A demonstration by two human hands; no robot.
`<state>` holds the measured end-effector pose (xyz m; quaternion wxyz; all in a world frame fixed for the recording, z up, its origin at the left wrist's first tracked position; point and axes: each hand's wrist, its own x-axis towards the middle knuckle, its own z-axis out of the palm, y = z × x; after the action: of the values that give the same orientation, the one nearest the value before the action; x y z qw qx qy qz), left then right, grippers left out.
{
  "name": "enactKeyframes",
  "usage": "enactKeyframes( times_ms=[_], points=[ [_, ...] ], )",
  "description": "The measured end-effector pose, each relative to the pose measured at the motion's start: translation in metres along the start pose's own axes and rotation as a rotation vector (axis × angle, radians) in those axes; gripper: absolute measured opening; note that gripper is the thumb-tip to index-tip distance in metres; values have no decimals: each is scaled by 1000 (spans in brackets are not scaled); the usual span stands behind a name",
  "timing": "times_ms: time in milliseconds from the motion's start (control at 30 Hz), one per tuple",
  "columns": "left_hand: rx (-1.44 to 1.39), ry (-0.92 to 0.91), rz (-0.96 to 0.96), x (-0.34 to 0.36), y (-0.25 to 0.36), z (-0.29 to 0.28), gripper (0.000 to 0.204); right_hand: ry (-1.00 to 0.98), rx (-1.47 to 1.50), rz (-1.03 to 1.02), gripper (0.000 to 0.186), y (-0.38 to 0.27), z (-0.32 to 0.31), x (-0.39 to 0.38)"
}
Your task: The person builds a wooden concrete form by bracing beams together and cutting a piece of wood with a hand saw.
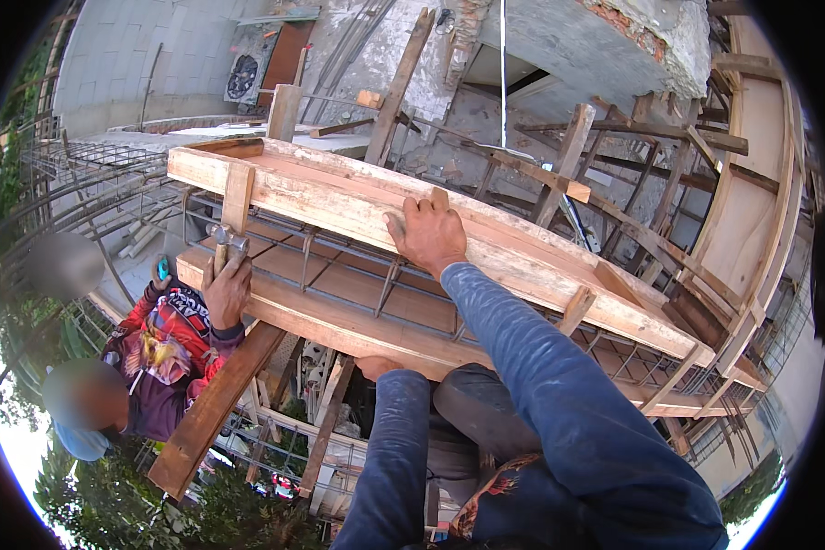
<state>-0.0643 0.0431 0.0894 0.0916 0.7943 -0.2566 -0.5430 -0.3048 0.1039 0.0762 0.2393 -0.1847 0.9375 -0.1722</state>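
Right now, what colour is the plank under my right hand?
Wooden plank: tan with whitish patches, clearest in head view.

Head-worn fisheye, looking down

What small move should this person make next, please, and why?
Perhaps press the right hand down to steady the upper wooden trough: it curls over the near side, and a co-worker's hand holds a hammer near one end.

Building site — timber formwork [321, 203], rebar [385, 286], seemingly rough concrete [605, 60].
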Motion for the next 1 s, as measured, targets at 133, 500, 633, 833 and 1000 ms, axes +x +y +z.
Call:
enactKeyframes(
  times_ms=[133,500,633,833,1000],
  points=[
    [116,51,-25,7,-5,-3,59,-29,-20,0,52,2,-3,0],
    [165,168,-30,28,-18,-19,60,58,-43,-15,50,3,5,-1],
    [489,313,112,41,-12,-32,42,120,-34,-53,50,-8,6,1],
    [1090,595,297,99,-44,-57,20,134,-11,-47,47,-20,10,-1],
    [755,580,263,68,-35,-37,46,141,-104,-60,44,-15,12,-7]
  ],
)
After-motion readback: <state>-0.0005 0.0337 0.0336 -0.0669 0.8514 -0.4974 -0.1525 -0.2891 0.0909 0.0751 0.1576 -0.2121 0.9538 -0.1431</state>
